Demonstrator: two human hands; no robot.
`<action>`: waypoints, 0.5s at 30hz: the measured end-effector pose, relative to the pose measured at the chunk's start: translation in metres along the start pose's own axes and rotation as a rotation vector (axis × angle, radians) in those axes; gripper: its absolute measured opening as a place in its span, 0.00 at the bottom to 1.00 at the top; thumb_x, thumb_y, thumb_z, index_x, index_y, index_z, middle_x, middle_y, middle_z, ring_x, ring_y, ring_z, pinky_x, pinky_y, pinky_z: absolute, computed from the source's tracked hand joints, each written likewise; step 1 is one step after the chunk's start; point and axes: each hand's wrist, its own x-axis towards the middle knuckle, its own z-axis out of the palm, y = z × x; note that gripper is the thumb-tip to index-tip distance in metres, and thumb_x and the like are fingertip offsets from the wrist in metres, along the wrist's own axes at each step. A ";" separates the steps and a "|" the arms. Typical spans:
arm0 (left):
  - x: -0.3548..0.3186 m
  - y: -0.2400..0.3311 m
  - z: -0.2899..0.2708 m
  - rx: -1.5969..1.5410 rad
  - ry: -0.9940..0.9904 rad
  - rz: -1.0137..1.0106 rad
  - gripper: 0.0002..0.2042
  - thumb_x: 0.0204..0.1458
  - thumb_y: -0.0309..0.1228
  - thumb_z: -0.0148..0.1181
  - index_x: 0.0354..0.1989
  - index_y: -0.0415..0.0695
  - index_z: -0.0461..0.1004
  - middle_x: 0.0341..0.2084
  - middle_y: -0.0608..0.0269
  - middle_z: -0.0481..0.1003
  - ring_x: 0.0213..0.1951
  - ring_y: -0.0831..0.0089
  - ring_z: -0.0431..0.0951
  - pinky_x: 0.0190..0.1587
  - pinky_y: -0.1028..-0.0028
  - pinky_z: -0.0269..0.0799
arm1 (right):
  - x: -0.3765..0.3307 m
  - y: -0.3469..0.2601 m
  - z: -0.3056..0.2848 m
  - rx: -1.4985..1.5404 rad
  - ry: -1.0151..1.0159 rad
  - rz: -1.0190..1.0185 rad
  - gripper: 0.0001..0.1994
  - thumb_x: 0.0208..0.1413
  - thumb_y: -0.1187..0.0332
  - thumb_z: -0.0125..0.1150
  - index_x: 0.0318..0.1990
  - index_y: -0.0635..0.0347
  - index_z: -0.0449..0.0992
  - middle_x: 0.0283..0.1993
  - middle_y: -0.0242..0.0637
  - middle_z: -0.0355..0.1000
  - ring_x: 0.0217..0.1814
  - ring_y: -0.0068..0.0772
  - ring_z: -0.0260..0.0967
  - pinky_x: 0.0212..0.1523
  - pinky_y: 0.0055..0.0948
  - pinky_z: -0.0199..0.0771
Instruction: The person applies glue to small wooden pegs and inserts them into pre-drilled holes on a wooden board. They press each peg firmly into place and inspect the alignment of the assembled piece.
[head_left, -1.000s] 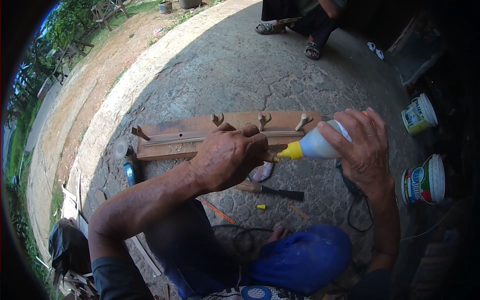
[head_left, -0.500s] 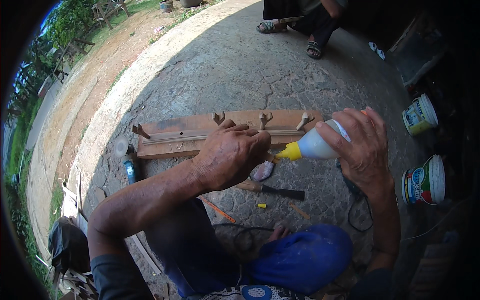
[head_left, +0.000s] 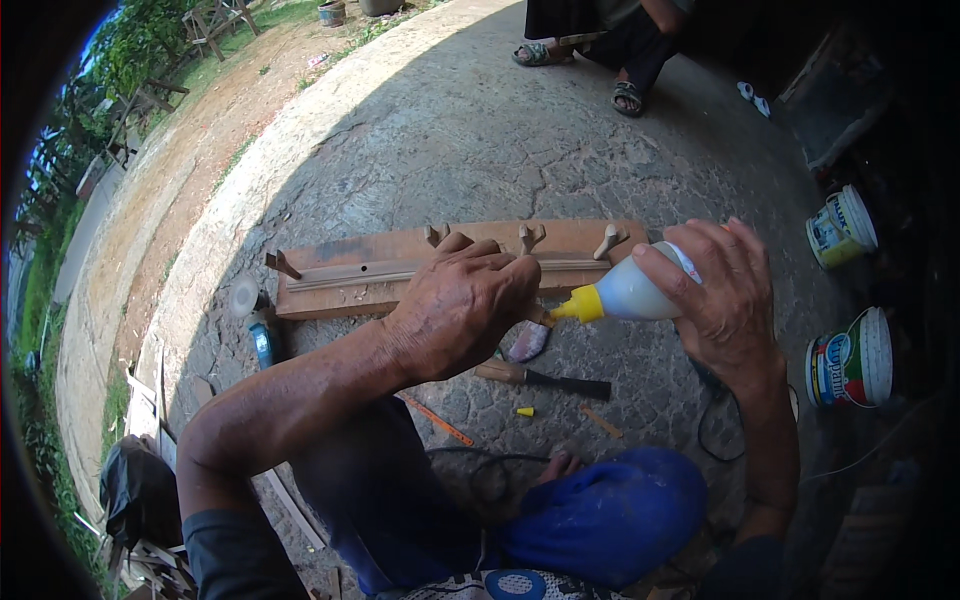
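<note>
Down on the cracked stone ground [head_left: 450, 150], a long wooden board [head_left: 370, 265] lies crosswise in front of the person, with several small wooden pegs [head_left: 608, 240] standing up along its far edge. The left hand [head_left: 465, 305] rests curled over the board's near edge, fingers bent down onto the wood; whether it pinches anything small underneath cannot be told. The right hand [head_left: 715, 290] is wrapped closed around a white glue bottle [head_left: 630, 292], whose yellow nozzle [head_left: 578, 306] points left and sits just beside the left hand's knuckles at the board's near edge.

Just below the hands, a chisel [head_left: 545, 378] with a wooden handle lies on the ground, with a small yellow cap [head_left: 525, 411] and an orange pencil [head_left: 440, 422] near it. A blue-bodied tool [head_left: 262, 340] lies off the board's left end. Two paint tubs [head_left: 850, 355] stand well apart to the right. The person's blue-clad knees [head_left: 600, 510] crowd the near side, while the ground beyond the board's far edge lies open up to another person's sandalled feet [head_left: 628, 95].
</note>
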 end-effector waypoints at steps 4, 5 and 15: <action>0.001 0.000 0.001 -0.027 0.033 0.010 0.12 0.53 0.29 0.66 0.34 0.48 0.65 0.26 0.64 0.70 0.36 0.64 0.73 0.44 0.63 0.63 | -0.003 0.001 0.003 0.024 0.008 0.020 0.40 0.39 0.75 0.76 0.63 0.31 0.70 0.56 0.29 0.70 0.62 0.37 0.67 0.68 0.53 0.60; 0.002 0.000 0.002 -0.030 0.036 0.011 0.12 0.53 0.29 0.67 0.33 0.49 0.65 0.26 0.64 0.70 0.36 0.64 0.73 0.44 0.63 0.63 | -0.004 0.001 0.003 0.024 0.010 0.024 0.41 0.39 0.76 0.76 0.64 0.31 0.69 0.56 0.29 0.70 0.62 0.37 0.67 0.68 0.53 0.60; 0.003 -0.001 0.001 -0.030 0.031 0.012 0.13 0.50 0.28 0.69 0.34 0.49 0.67 0.27 0.66 0.71 0.36 0.65 0.74 0.42 0.65 0.63 | -0.003 0.001 0.002 0.059 0.010 0.035 0.43 0.38 0.78 0.76 0.65 0.31 0.68 0.56 0.29 0.70 0.62 0.36 0.67 0.68 0.53 0.60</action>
